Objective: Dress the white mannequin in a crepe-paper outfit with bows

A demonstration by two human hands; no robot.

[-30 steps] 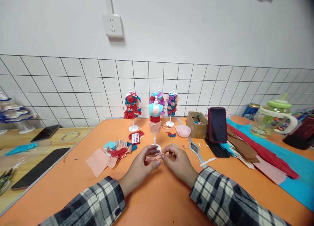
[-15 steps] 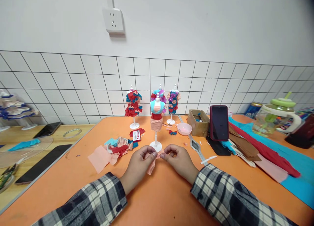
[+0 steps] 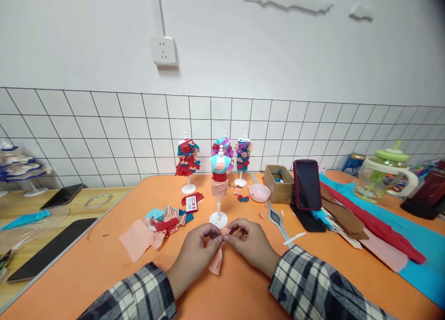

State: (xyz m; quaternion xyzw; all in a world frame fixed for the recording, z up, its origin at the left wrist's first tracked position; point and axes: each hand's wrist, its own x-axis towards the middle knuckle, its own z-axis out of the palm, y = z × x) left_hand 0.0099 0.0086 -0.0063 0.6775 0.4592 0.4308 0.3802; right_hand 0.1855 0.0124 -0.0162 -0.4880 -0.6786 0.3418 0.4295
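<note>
A small strip of pink crepe paper (image 3: 216,261) is pinched between my left hand (image 3: 200,246) and my right hand (image 3: 250,243), whose fingertips nearly meet. Its loose end hangs down below the fingers. Just behind them stands a white mini mannequin (image 3: 219,178) with a light blue top, red waist and pink skirt, upright on its round base. Left of my left hand lie a flat pink paper sheet (image 3: 137,239) and a crumpled heap of red, blue and pink scraps (image 3: 168,220).
Three dressed mannequins, one at the left (image 3: 187,160), stand behind. A pink bowl (image 3: 259,193), cardboard box (image 3: 279,184) and propped phone (image 3: 308,185) are right of centre. Coloured paper (image 3: 375,218) and a green-lidded jug (image 3: 382,176) lie further right.
The view has tilted up, so the table items appear lower. My fingertips have come closer together on the pink strip, and its hanging end looks longer.
</note>
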